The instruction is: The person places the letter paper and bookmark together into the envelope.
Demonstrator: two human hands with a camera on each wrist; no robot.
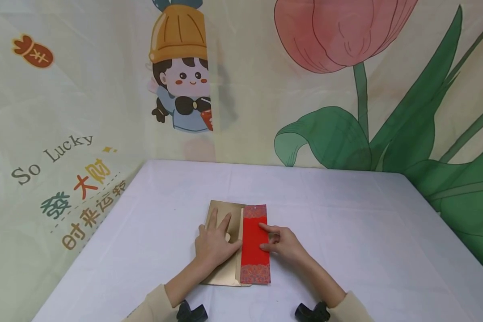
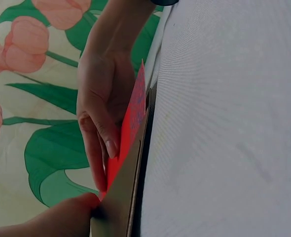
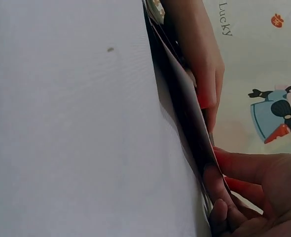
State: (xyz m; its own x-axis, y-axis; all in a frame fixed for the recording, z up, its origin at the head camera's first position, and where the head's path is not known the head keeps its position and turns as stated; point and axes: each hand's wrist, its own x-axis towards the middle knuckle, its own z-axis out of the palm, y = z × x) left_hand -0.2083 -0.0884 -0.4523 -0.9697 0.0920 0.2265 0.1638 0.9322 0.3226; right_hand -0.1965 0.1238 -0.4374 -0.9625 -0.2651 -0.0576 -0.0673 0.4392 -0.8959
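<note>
A narrow red paper packet (image 1: 254,255) with patterned bands at both ends lies along the right side of a brown kraft paper envelope (image 1: 233,211). The left hand (image 1: 214,243) rests on the brown paper with fingers spread, its thumb reaching the red packet's left edge. A pale round spot shows beside its fingers. At the packet's right edge, the right hand (image 1: 286,242) pinches it, some fingers on top. Other fingers of that hand (image 3: 278,185) curl beneath the edge in the right wrist view. In the left wrist view the red packet (image 2: 128,133) slants up from the table.
A white cloth covers the table (image 1: 346,210). Behind it hangs a printed backdrop (image 1: 245,112) with a tulip, leaves and a cartoon figure. Dark bands (image 1: 192,311) are near both wrists at the table's front.
</note>
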